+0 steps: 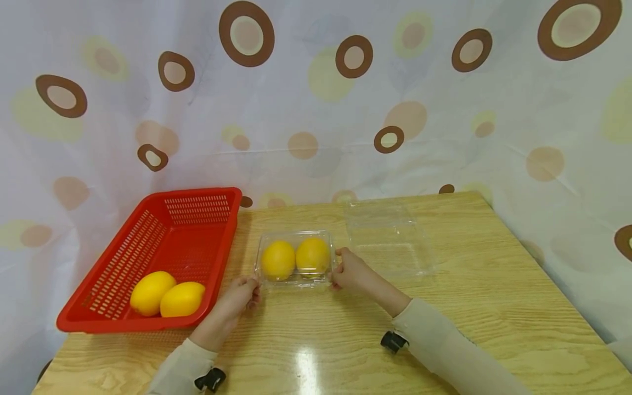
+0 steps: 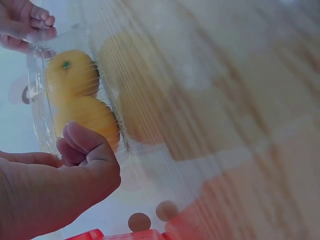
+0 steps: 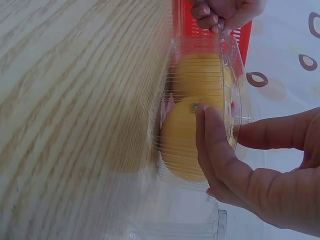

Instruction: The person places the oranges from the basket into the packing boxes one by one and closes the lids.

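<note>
A clear plastic clamshell box (image 1: 296,277) lies on the table with two yellow-orange fruits inside, the left fruit (image 1: 278,260) touching the right fruit (image 1: 312,255). One of them shows a green stem mark in the wrist views. My left hand (image 1: 239,296) pinches the box's left front corner, fingers curled. At the opposite end, my right hand (image 1: 351,271) pinches the right edge; in the right wrist view its thumb and fingers lie either side of the rim. The lid appears to be down over the fruits.
On the left stands a red plastic basket (image 1: 228,241) with two more yellow fruits (image 1: 181,299) at its near end. To the right, a second clear box (image 1: 390,247) lies with its lid raised. A patterned curtain (image 1: 316,109) hangs behind the wooden table (image 1: 494,307).
</note>
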Motion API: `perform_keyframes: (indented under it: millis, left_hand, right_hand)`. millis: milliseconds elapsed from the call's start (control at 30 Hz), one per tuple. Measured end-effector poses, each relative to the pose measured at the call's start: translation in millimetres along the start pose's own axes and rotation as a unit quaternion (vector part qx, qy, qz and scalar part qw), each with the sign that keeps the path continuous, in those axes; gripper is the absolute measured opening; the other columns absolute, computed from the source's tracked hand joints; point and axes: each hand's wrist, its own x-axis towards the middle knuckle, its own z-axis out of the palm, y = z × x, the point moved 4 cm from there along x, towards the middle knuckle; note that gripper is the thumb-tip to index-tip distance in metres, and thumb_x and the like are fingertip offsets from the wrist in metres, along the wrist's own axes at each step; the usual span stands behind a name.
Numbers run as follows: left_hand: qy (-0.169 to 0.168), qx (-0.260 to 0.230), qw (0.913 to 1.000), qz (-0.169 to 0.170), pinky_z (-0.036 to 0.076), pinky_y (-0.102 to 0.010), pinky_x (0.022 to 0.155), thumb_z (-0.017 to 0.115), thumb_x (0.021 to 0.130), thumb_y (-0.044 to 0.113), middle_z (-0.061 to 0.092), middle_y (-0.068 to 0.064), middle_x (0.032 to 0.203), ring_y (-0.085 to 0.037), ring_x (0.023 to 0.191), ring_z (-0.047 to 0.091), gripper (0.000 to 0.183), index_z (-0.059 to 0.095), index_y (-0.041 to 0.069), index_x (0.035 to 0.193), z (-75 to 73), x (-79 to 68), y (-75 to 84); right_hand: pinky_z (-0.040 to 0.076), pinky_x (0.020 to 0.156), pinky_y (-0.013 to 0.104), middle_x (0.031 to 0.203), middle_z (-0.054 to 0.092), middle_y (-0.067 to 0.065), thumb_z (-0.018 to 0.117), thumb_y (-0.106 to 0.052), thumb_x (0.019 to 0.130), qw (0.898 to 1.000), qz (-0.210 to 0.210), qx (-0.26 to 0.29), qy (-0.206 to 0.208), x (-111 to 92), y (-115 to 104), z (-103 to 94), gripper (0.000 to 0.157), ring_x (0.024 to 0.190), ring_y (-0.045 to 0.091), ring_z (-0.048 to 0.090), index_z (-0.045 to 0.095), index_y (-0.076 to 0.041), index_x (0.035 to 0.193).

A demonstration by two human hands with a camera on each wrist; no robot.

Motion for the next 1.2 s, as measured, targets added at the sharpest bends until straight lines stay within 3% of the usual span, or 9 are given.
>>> perform_keyframes:
  millis: [300, 733, 833, 967, 1200]
  left_hand:
    - [0.006, -0.003, 1.0000, -0.001, 0.040, -0.024, 0.058, 0.037, 0.100, 0.007, 0.046, -0.003, 0.072, -0.013, 0.063, 0.045, 0.021, 0.048, 0.000, 0.083, 2.1, -1.4, 1.2]
    - [0.029, 0.012, 0.9995, 0.008, 0.042, -0.027, 0.064, 0.037, 0.099, 0.006, 0.047, -0.006, 0.076, -0.016, 0.068, 0.046, 0.020, 0.048, -0.003, 0.086, 3.0, -3.4, 2.5]
    - [0.041, 0.000, 0.9991, 0.011, 0.045, -0.027, 0.067, 0.038, 0.100, 0.007, 0.051, -0.008, 0.085, -0.016, 0.073, 0.050, 0.017, 0.045, -0.008, 0.105, 3.3, -3.8, 2.8]
    - [0.051, -0.010, 0.9985, 0.019, 0.046, -0.028, 0.073, 0.036, 0.102, 0.009, 0.051, -0.014, 0.098, -0.018, 0.081, 0.053, 0.035, 0.030, -0.007, 0.132, 3.4, -3.4, 2.6]
    - [0.064, -0.025, 0.9972, 0.031, 0.043, -0.031, 0.079, 0.033, 0.100, 0.006, 0.047, -0.018, 0.105, -0.022, 0.086, 0.050, 0.047, 0.021, -0.011, 0.142, 3.5, -1.6, 4.0]
  right_hand:
    - [0.056, 0.069, 0.034, 0.074, 0.063, 0.017, 0.054, 0.007, 0.091, 0.999, 0.020, 0.040, -0.026, 2.7, 2.5, -1.8, 0.065, 0.062, 0.022, 0.066, 0.016, 0.015, 0.143]
    - [0.057, 0.064, 0.035, 0.078, 0.063, 0.023, 0.055, 0.011, 0.088, 0.997, 0.025, 0.072, -0.025, 5.9, 5.6, -2.3, 0.073, 0.054, 0.015, 0.061, 0.012, 0.007, 0.148]
    - [0.057, 0.065, 0.036, 0.078, 0.063, 0.023, 0.056, 0.011, 0.088, 0.997, 0.019, 0.072, -0.024, 5.3, 5.0, -2.6, 0.076, 0.056, 0.016, 0.061, 0.011, 0.005, 0.150]
    - [0.057, 0.066, 0.036, 0.076, 0.064, 0.021, 0.055, 0.012, 0.088, 0.998, 0.006, 0.054, -0.023, 5.6, 4.2, -2.8, 0.074, 0.059, 0.019, 0.064, 0.014, 0.008, 0.149]
    - [0.057, 0.065, 0.036, 0.069, 0.065, 0.015, 0.058, 0.009, 0.088, 0.999, -0.019, 0.023, -0.020, 11.1, 3.1, 2.1, 0.073, 0.061, 0.026, 0.067, 0.016, 0.011, 0.148]
